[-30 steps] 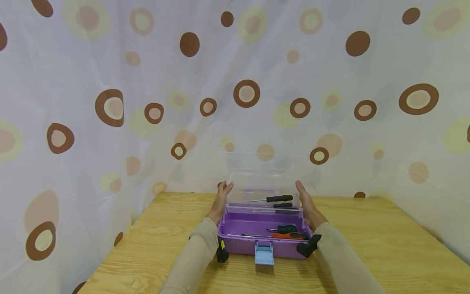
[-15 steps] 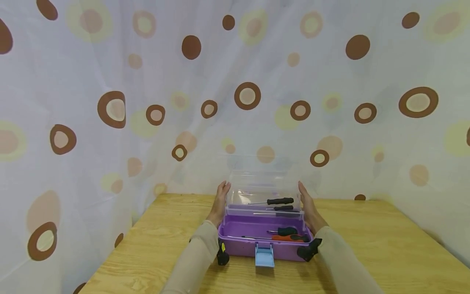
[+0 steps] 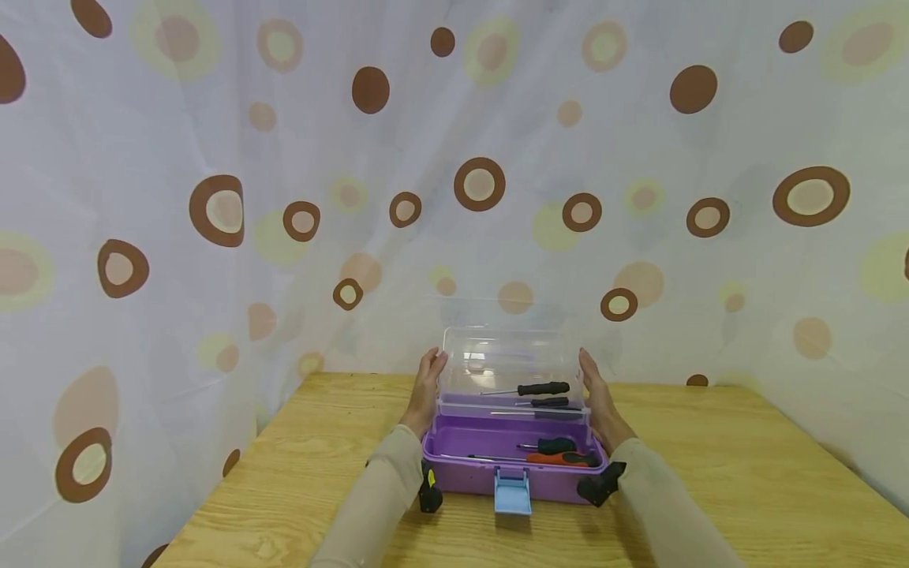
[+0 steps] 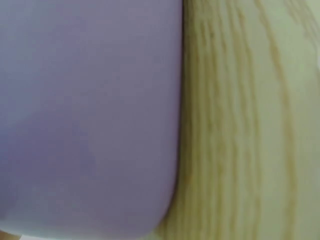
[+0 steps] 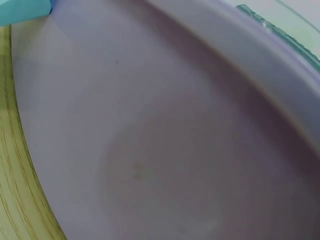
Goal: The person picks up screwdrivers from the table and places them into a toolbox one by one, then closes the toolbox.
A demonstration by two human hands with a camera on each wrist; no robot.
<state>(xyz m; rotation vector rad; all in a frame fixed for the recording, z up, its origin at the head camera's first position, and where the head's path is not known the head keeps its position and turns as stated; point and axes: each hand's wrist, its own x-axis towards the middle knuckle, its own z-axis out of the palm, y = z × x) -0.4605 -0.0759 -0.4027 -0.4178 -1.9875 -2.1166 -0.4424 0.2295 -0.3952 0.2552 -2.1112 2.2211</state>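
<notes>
A purple toolbox (image 3: 465, 477) stands on the table, with its light blue latch (image 3: 512, 495) hanging down in front. Above its rear part is a clear plastic tray or lid (image 3: 497, 355); which of the two is hard to tell. My left hand (image 3: 423, 394) lies along its left side, my right hand (image 3: 600, 398) along its right, fingers fairly straight. Through the clear plastic show several black-handled screwdrivers (image 3: 543, 388). In the purple bottom lie a dark green-handled screwdriver (image 3: 556, 445) and a red-and-black one (image 3: 561, 458). Both wrist views show mainly the purple box wall (image 4: 90, 110).
The wooden table (image 3: 305, 473) extends to both sides of the box. A curtain (image 3: 398, 158) with brown and yellow circles hangs behind it. Dark wrist devices (image 3: 602, 483) sit close to the box's front corners.
The clear plastic has tilted slightly, and a bright reflection now shows on it. Both hands keep their places at its sides. The head view has shifted slightly.
</notes>
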